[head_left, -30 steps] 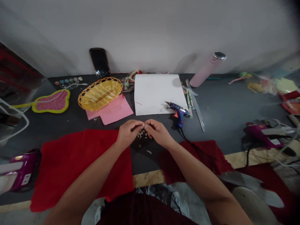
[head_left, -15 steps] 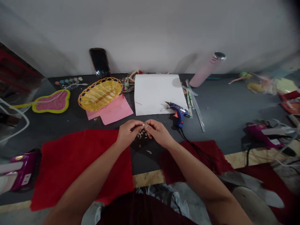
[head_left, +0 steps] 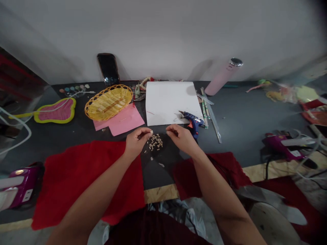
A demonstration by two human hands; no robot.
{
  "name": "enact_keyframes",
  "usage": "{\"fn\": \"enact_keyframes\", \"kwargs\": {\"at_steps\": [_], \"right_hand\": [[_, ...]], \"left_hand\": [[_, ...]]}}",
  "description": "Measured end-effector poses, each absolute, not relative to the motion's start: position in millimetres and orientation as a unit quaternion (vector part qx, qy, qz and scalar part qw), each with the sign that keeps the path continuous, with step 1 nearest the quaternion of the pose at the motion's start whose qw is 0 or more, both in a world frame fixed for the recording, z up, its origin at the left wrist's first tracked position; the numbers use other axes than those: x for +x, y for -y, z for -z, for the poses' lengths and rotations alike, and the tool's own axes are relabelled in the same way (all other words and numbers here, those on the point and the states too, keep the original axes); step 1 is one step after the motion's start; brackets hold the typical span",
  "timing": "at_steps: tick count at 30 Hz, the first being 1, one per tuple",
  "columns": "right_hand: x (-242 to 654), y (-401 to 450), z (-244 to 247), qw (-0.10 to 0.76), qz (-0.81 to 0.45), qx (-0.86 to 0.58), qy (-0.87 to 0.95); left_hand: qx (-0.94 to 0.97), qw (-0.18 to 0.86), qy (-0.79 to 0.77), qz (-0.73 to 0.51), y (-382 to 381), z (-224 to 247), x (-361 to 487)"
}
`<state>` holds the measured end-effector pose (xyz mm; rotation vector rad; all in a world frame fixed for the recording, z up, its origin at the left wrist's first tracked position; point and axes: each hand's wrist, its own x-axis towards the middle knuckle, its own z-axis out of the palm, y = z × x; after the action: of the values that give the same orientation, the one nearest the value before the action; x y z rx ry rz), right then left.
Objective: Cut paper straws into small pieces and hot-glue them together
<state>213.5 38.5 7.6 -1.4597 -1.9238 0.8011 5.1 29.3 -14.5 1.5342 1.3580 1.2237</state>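
Note:
My left hand [head_left: 136, 141] pinches a small pale piece [head_left: 151, 132] between thumb and fingertips. Beneath and beside it, a loose pile of several short pale pieces [head_left: 155, 142] lies on the dark tabletop. To the right of the pile, my right hand [head_left: 181, 137] has its thumb and fingers pressed together; whether anything tiny is between them cannot be seen. A blue hot glue gun [head_left: 196, 127] lies just beyond that hand, its nozzle over a white sheet [head_left: 171, 102].
A yellow woven basket [head_left: 109, 102] rests partly on pink paper [head_left: 125, 124]. Red cloth [head_left: 89, 177] covers the left front, with darker red cloth [head_left: 227, 166] to the right. A phone [head_left: 108, 69] and a pink bottle [head_left: 223, 78] stand near the wall. Glue sticks [head_left: 214, 124] lie right.
My hands, together at a small pale piece before, have parted. My right hand has moved right, and the piece stays in my left fingertips. The pile below is now uncovered.

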Motion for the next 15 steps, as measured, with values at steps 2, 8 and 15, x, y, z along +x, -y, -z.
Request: {"fn": "enact_keyframes", "kwargs": {"at_steps": [2,8,15], "right_hand": [[211,-37,-6,0.257,-0.281,-0.543,0.748],[205,-36,11,0.223,-0.269,-0.516,0.782],[250,-48,-1,0.295,-0.148,-0.636,0.698]], "left_hand": [[0.594,0.370,-0.532,-0.476,-29,15,5],[0.580,0.379,-0.540,-0.477,-30,14,5],[0.571,0.388,-0.543,-0.477,-30,13,5]]}}
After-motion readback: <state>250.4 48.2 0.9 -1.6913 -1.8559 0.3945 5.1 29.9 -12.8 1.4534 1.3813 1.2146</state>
